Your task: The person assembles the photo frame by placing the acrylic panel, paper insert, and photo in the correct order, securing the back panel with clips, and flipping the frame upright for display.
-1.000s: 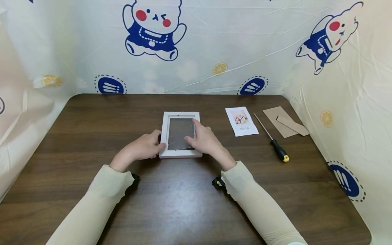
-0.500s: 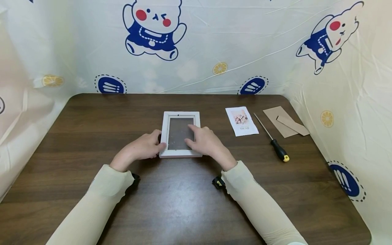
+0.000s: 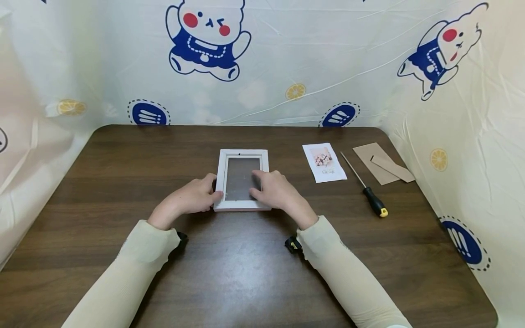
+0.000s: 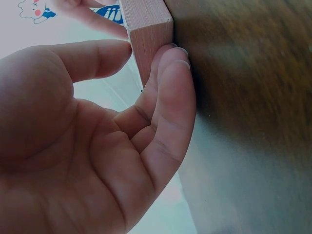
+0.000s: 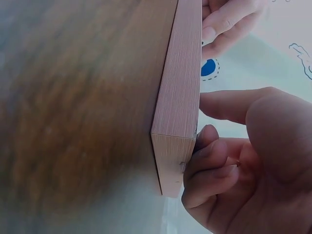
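A white picture frame [image 3: 242, 206] lies on the wooden table, with a clear pane [image 3: 238, 182] in its opening. My left hand [image 3: 193, 196] grips the frame's left side near the lower corner, thumb on top and fingers against the outer edge, as the left wrist view shows. Over the right side reaches my right hand [image 3: 276, 189]; its index finger and thumb point inward above the pane. In the right wrist view its thumb [image 5: 224, 105] comes to the frame's upper face, while the other fingers bend beside the outer edge.
To the right lies a printed flower card [image 3: 324, 162]. Beside it is a screwdriver [image 3: 372, 200] with a black and yellow handle. Farther right, a brown backing board [image 3: 377, 152] lies under a narrower brown strip [image 3: 393, 168]. A patterned curtain [image 3: 262, 54] hangs behind the table.
My right index finger has drawn back from the frame's upper right inner edge, down over the pane. The slanted line at the pane's lower edge is gone. My left hand stays in place.
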Available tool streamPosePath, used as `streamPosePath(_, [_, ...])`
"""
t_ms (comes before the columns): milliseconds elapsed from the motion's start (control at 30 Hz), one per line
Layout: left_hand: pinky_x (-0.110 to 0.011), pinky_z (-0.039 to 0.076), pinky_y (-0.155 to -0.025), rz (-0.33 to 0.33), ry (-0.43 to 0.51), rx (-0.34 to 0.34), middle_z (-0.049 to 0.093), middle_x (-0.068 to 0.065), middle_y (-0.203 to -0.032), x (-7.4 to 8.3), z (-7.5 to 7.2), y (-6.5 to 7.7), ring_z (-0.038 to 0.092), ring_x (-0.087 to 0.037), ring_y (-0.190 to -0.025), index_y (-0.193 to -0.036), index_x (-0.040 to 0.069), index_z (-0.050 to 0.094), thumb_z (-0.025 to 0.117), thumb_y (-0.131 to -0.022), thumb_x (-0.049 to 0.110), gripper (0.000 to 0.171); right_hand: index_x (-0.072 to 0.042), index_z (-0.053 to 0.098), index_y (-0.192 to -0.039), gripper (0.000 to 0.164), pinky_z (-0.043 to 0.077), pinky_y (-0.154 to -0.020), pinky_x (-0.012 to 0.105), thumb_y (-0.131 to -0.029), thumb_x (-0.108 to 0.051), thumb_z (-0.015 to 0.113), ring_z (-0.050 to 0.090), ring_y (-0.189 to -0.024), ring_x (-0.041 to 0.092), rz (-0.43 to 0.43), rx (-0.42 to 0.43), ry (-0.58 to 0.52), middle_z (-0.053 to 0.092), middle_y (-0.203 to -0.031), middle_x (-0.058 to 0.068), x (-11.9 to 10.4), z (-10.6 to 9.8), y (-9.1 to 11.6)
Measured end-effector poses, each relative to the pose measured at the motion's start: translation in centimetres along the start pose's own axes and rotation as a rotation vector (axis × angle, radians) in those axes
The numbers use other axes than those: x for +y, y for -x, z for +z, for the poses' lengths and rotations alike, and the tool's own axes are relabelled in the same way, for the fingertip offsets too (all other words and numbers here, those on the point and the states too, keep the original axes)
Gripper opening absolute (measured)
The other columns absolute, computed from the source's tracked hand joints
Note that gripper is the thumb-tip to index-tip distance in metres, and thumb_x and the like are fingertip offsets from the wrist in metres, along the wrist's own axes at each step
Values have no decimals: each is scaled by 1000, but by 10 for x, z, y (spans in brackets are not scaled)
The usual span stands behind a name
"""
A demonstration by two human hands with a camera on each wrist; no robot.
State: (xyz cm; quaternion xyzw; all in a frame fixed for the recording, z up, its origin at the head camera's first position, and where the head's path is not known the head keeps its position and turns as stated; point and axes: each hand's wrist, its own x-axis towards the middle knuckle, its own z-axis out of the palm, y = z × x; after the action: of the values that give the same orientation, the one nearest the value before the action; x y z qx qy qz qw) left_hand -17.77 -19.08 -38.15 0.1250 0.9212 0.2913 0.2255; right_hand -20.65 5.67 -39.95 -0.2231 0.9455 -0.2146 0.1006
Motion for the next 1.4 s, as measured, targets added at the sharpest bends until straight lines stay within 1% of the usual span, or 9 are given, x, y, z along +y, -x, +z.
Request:
streamPosePath(300, [-36,52,-67,0,-4,-1,66,-14,-92,-1,1,0,64,-21,-73,-150,-12,35,53,-109,24,58,-5,56,-152,57,58,-96,45,-102,-28,71,72,-109,29,4,-26,17,69,-137,21,-1,0,0])
streamPosePath(667, [-36,52,-67,9,-6,4,66,-14,-92,-1,0,-1,64,-21,-72,-150,-12,34,54,-109,25,59,-4,57,-151,57,55,-102,46,-101,-27,72,69,-123,32,1,-18,20,67,-140,20,-1,-1,-1])
streamPosePath(767, [-35,52,-67,6,0,6,66,-15,-93,-1,1,-1,64,-21,-73,-150,-12,35,54,-108,24,58,-4,56,-152,57,56,-99,44,-102,-27,71,71,-113,27,2,-25,13,71,-133,20,-1,-2,0])
streamPosePath(867, [-35,53,-67,4,9,3,66,-15,-95,-2,1,0,63,-22,-73,-149,-12,35,54,-108,24,57,-3,53,-154,59,58,-86,40,-103,-28,69,68,-80,20,1,-41,-13,78,-101,20,1,-7,2])
streamPosePath(967, [-35,52,-67,0,12,3,66,-16,-96,-2,1,0,63,-22,-74,-149,-11,36,53,-108,23,56,-2,51,-155,59,54,-70,34,-104,-27,68,54,-58,13,-1,-18,-45,68,-72,10,5,-18,4])
streamPosePath(1033, [-35,53,-67,4,9,3,66,-16,-96,-2,0,-1,64,-22,-74,-149,-12,36,53,-108,23,56,-1,51,-154,58,51,-62,33,-104,-26,68,52,-54,12,-2,22,-70,66,-70,5,10,-27,6])
streamPosePath(1167, [-35,53,-67,4,7,4,66,-16,-96,-1,0,0,63,-22,-74,-149,-12,36,53,-108,23,57,-2,52,-154,59,54,-70,36,-103,-25,69,66,-70,18,18,104,-113,74,-90,7,26,-49,10])
streamPosePath(1267, [-34,53,-67,2,15,2,65,-16,-96,-1,1,0,62,-22,-73,-149,-11,36,53,-108,23,55,-2,50,-155,61,57,-89,44,-103,-27,69,73,-97,28,63,133,-112,76,-114,15,42,-63,14])
streamPosePath(1400, [-34,53,-66,3,22,-1,65,-15,-94,-2,1,0,62,-22,-73,-147,-11,37,53,-109,22,54,0,44,-158,67,44,-114,54,-103,-30,68,57,-136,39,152,131,-35,61,-147,24,64,-77,19])
